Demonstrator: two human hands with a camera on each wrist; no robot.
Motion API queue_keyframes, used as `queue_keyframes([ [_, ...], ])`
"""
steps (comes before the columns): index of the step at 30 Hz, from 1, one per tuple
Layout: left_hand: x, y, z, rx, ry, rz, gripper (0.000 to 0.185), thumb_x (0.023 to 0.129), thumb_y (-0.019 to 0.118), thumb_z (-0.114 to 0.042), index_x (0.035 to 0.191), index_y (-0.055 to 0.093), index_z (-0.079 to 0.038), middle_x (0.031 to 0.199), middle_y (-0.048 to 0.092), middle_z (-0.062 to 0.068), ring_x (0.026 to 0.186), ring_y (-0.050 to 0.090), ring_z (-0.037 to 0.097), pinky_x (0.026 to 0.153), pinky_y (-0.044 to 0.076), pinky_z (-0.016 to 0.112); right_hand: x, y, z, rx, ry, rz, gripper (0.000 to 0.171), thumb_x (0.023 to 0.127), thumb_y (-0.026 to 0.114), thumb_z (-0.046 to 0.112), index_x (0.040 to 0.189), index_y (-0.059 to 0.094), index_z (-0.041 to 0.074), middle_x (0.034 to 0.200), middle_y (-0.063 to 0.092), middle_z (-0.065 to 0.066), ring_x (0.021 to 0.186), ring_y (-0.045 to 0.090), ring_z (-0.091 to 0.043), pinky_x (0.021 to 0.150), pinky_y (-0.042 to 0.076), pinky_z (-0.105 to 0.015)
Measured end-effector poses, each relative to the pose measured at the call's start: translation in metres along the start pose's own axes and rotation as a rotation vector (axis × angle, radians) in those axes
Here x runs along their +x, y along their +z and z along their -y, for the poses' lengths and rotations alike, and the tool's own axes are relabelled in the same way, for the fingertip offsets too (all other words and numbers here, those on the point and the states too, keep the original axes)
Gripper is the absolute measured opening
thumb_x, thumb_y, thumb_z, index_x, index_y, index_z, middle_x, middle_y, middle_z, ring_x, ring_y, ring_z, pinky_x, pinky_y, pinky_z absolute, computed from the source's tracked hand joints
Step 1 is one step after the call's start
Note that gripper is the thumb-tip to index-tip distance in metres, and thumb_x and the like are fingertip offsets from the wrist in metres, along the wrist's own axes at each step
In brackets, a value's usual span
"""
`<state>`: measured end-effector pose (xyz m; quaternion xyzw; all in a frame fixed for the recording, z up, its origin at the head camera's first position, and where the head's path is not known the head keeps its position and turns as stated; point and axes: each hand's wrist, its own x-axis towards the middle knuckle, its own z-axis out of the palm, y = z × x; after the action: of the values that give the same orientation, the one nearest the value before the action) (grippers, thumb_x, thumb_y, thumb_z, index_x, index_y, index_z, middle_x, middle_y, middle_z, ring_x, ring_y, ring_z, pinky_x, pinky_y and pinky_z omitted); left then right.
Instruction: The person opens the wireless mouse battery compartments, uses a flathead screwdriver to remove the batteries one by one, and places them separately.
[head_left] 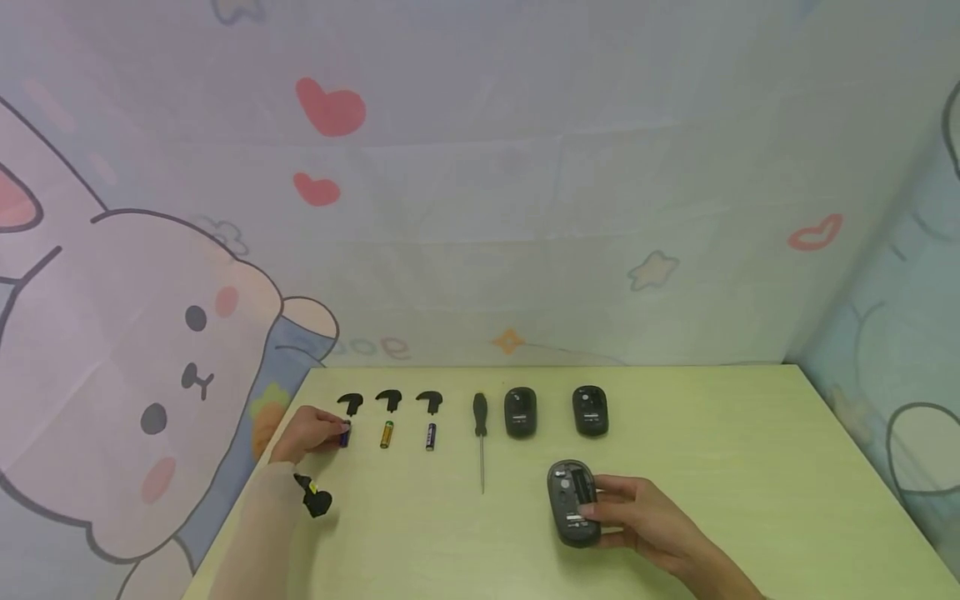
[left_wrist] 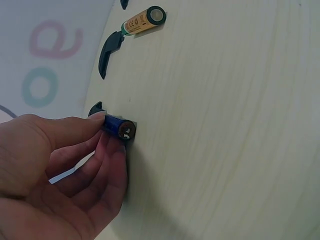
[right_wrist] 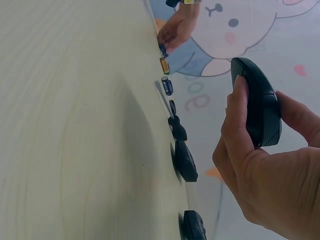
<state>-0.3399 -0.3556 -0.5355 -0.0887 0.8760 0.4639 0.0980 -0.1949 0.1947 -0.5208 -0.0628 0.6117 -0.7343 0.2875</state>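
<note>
Between thumb and fingers, my left hand (head_left: 307, 432) pinches a blue battery (left_wrist: 118, 126) at the left of the table; one round end of it faces the left wrist camera. My right hand (head_left: 637, 518) grips a black computer mouse (head_left: 573, 503), its underside turned up toward the head view and a dark battery slot (head_left: 582, 487) uncovered. In the right wrist view that mouse (right_wrist: 256, 102) is seen from the side, held above the table. Beside the left hand lie a yellow-and-green battery (head_left: 386, 434) and a second blue battery (head_left: 431, 437).
Three black battery covers (head_left: 389, 398) lie in a row behind the batteries. A screwdriver (head_left: 481, 417) lies at the middle of the table (head_left: 712, 450). To its right, two more mice, one (head_left: 521, 412) and another (head_left: 591, 410), rest underside up. A printed cloth hangs behind.
</note>
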Motion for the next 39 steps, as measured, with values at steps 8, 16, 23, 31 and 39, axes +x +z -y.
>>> queue_keyframes([
  [8,0.005,0.002,0.001,0.094,-0.024,-0.065,0.028,0.096,0.073,-0.012,0.111,0.075,0.011,0.095,0.079,0.013,0.074,0.071,0.01,0.068,0.062,0.027,-0.001,-0.001,0.0,0.006,-0.003,0.004,0.078,0.099,0.071,0.014,0.156,0.029,-0.018,0.127,0.074,-0.011,0.106,0.076,-0.02,0.091,0.067,-0.041],
  [16,0.001,0.003,0.0,0.071,-0.057,-0.093,0.03,0.097,0.074,-0.016,0.113,0.075,0.009,0.094,0.079,0.012,0.074,0.072,0.011,0.069,0.062,0.027,-0.002,0.0,0.001,0.01,-0.001,0.006,0.078,0.099,0.072,0.014,0.156,0.029,-0.017,0.126,0.075,-0.012,0.105,0.077,-0.021,0.09,0.067,-0.04],
  [23,0.003,0.005,0.003,0.083,-0.069,-0.113,0.031,0.098,0.071,-0.019,0.115,0.075,0.007,0.091,0.078,0.007,0.076,0.069,0.012,0.069,0.06,0.026,-0.003,-0.002,0.002,0.004,-0.001,-0.018,0.079,0.099,0.072,0.014,0.157,0.028,-0.018,0.128,0.074,-0.012,0.106,0.076,-0.02,0.089,0.067,-0.041],
  [31,-0.009,-0.002,-0.002,0.131,0.01,-0.214,0.036,0.101,0.064,-0.018,0.119,0.072,0.012,0.098,0.078,0.02,0.081,0.07,0.022,0.065,0.055,0.025,-0.005,0.001,0.005,0.005,-0.006,-0.011,0.08,0.098,0.073,0.015,0.156,0.028,-0.019,0.129,0.073,-0.013,0.108,0.075,-0.02,0.093,0.067,-0.044],
  [39,-0.043,0.007,-0.047,0.183,0.136,-0.291,0.036,0.105,0.062,-0.026,0.124,0.072,0.004,0.117,0.073,0.025,0.098,0.069,0.032,0.074,0.057,0.037,-0.006,0.002,0.006,0.0,0.003,-0.037,0.082,0.098,0.074,0.014,0.156,0.027,-0.019,0.129,0.073,-0.013,0.106,0.076,-0.02,0.091,0.067,-0.043],
])
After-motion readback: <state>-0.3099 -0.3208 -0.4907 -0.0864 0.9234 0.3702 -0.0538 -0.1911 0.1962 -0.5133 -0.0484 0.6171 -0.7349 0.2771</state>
